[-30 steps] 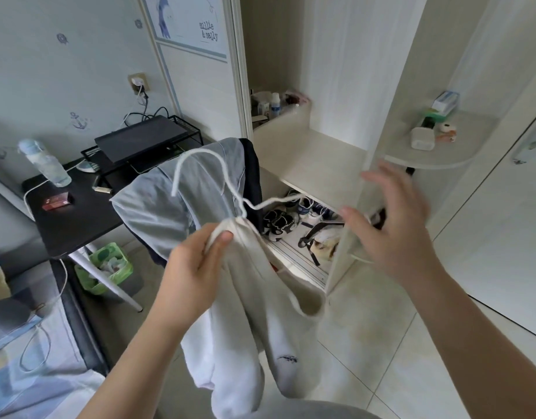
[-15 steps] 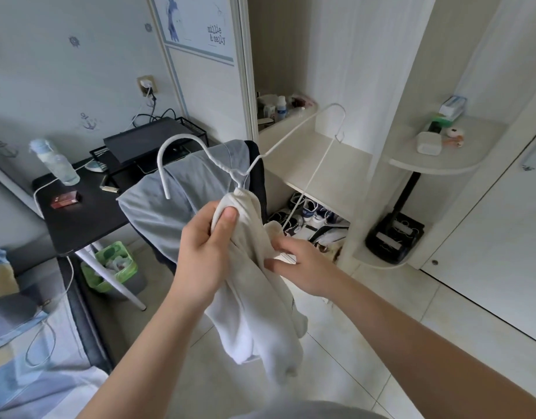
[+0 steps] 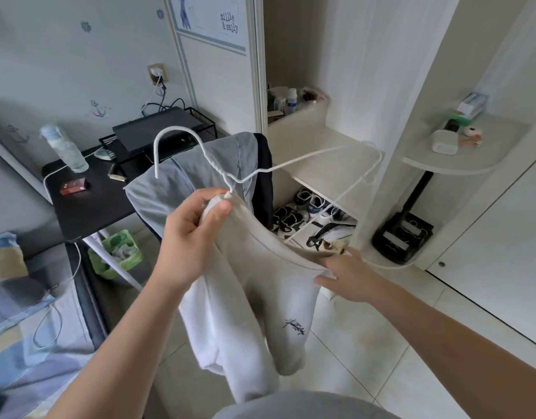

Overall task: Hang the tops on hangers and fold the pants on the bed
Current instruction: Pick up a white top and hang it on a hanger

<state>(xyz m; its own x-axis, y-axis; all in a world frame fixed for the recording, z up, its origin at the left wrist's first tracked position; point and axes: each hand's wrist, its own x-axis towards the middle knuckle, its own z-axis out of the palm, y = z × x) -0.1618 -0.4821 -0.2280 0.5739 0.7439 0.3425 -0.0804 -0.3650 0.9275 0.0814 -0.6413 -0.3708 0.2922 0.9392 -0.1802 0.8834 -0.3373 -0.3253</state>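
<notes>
Gripping: my left hand (image 3: 194,240) is clamped round the bunched neck of the white top (image 3: 260,297), thumb over the cloth, right under the twisted stem of the hanger (image 3: 219,173).
Right hand (image 3: 348,275): at the far end of the neck opening, pulling the edge taut. Looks like a pinch, thumb on top, but the cloth hides the fingers.
Hanger: white wire, hook up-left, one arm poking out bare to the right, outside the top.
Top: hangs below and between both hands, body and sleeves dangling over the floor tiles (image 3: 351,358).
Risk 1: opening goes slack, so the bare arm catches the edge instead of sliding in.
Risk 2: left grip pins cloth to stem; ease it and the top slips down or the hanger swivels.
Risk 3: the bare arm's tip looks near the wardrobe shelf (image 3: 306,137); a swing could hit it.
</notes>
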